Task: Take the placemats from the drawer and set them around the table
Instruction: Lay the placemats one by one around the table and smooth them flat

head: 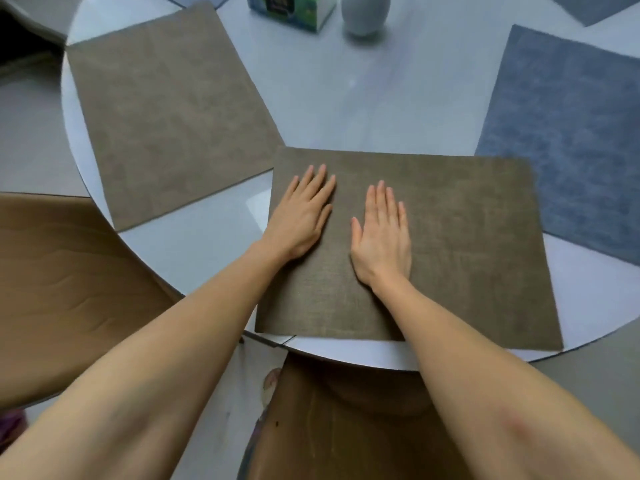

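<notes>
On near brown placemat [450, 244]: left hand [301, 220], right hand [381, 240] flat, fingers straight, gripping nothing. Front edge overhanging table [346, 109] rim; risk of sliding off if pushed.

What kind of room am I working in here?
Probably a home dining area: a round white table laid with placemats, brown placemat nearest and blue placemat beside it, a brown chair pulled up, and a tissue box mid-table.

Near brown placemat [467, 244] flat at table edge; second brown [166, 109] left; blue [568, 140] right.
</notes>
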A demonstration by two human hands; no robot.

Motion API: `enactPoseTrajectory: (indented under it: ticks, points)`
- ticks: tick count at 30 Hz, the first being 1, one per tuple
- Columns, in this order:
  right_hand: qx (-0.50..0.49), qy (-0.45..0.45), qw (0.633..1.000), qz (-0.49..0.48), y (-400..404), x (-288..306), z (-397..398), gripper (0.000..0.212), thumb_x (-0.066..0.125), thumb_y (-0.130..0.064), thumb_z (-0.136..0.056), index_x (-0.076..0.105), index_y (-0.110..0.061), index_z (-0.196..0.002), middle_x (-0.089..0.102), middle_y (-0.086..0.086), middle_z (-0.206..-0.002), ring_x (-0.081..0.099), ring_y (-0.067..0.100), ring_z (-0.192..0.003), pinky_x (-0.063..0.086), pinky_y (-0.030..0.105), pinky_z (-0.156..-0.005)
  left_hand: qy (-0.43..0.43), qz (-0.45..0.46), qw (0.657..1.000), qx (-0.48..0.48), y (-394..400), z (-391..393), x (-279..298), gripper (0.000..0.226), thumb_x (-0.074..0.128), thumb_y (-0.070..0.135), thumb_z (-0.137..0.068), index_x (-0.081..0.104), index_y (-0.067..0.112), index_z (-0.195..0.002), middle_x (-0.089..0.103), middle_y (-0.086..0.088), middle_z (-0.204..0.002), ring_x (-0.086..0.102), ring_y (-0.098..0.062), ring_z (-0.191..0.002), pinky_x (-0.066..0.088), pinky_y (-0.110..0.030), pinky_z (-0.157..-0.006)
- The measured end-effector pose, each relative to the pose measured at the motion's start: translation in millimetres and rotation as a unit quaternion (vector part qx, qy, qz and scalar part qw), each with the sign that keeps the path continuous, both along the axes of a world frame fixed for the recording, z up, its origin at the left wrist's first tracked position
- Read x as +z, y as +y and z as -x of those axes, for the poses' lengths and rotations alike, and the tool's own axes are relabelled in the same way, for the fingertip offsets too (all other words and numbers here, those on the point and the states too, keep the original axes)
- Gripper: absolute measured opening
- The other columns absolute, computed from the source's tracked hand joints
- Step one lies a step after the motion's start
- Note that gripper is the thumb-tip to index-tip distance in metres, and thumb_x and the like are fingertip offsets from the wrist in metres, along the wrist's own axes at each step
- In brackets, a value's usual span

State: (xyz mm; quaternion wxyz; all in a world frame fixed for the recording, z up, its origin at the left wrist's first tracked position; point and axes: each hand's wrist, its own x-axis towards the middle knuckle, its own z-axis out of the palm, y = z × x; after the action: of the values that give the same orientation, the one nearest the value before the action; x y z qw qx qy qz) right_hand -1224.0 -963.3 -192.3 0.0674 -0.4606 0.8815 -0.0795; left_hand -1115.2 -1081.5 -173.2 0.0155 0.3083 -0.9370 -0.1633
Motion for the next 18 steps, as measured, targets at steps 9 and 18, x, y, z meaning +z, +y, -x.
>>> enactPoseTrajectory:
  ticks: [9, 18]
  points:
    - [-0.006, 0.011, 1.0, -0.013, -1.2, 3.3, -0.9, 0.061, 0.022, -0.037, -0.1, 0.007, -0.01, -0.152, 0.003, 0.005, -0.161, 0.001, 0.015, -0.149, 0.0, 0.034, -0.121, -0.077, 0.025, 0.994, 0.074, -60.7, 23.7, -7.8, 0.069, 0.018, 0.047, -0.101, 0.001, 0.004, -0.153, -0.003, -0.012, -0.161, -0.005, -0.022, -0.15, -0.005, -0.034, -0.121]
    - [-0.01, 0.014, 1.0, -0.02, 0.3, 6.7, -4.1, 0.061, 0.023, -0.037, -0.1, 0.007, -0.01, -0.153, 0.003, 0.005, -0.161, 0.001, 0.015, -0.149, 0.0, 0.033, -0.121, -0.052, 0.001, 0.991, 0.121, 58.5, -58.2, -4.1, 0.072, 0.018, 0.048, -0.097, 0.005, 0.004, -0.152, 0.001, -0.013, -0.161, -0.002, -0.023, -0.15, -0.005, -0.033, -0.121]
